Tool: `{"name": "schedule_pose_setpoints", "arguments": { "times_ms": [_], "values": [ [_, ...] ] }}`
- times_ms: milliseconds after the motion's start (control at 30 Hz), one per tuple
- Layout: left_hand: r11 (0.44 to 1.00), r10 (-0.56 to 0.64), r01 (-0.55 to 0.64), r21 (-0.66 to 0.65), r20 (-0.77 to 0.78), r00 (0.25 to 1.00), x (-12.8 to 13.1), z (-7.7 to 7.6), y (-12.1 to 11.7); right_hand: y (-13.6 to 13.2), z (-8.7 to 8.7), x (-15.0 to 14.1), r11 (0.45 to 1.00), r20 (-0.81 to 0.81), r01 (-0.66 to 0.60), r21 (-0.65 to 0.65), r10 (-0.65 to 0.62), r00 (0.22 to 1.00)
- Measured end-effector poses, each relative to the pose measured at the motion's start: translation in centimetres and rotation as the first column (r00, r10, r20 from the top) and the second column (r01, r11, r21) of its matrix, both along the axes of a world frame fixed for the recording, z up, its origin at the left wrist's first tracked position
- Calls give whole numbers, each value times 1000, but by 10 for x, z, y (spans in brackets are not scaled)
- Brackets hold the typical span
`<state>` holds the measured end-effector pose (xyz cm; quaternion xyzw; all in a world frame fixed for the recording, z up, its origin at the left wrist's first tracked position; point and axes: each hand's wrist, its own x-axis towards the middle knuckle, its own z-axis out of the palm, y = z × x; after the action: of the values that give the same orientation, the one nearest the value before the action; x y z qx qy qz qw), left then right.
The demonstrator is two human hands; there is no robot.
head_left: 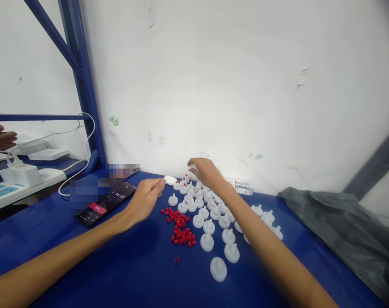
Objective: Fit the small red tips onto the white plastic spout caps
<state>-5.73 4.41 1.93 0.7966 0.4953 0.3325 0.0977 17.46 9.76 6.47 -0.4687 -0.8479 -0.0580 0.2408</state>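
Several white plastic nozzle caps (209, 226), each a round disc with a thin spout, stand spread over the blue tabletop. To their left lies a loose pile of small red caps (181, 235). At the back, a few nozzle caps carry red caps (186, 176) on their spouts. My left hand (147, 199) is closed in a pinch beside the phone; what its fingertips hold, if anything, I cannot make out. Over the back rows hovers my right hand (207, 173), slightly blurred, with thumb and fingers apart and nothing visible between them.
A lit phone (107, 203) and a white rounded case (170, 180) lie on the left. Against the wall rests a clear bottle (244, 187). Dark cloth (345, 239) covers the right side. A power strip (24, 186) and another person's hand (1, 137) are far left.
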Motion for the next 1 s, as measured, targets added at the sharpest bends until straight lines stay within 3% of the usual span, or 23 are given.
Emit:
{"name": "schedule_pose_setpoints", "arguments": {
  "times_ms": [133,233,433,567,767,1000],
  "values": [
    [999,-14,17,32,-91,996,2,-2,-7,6,-3,35,987,-17,155,44,-155,988],
    [1000,20,-18,15,-155,988,1,-4,-5,7,-2,38,979,17,205,18,-206,978],
    [997,49,-63,-35,-299,953,0,-6,-2,30,6,22,955,161,215,-205,-184,970],
    [991,77,-114,-72,-398,914,-1,-6,-4,47,1,17,913,208,261,-313,-203,957],
    [980,85,-161,-119,-481,873,2,-10,-6,52,-14,17,875,208,246,-417,-171,963],
    [981,58,-142,-134,-496,866,5,-15,-9,51,-18,21,877,163,188,-441,-128,978]
  ]
}}
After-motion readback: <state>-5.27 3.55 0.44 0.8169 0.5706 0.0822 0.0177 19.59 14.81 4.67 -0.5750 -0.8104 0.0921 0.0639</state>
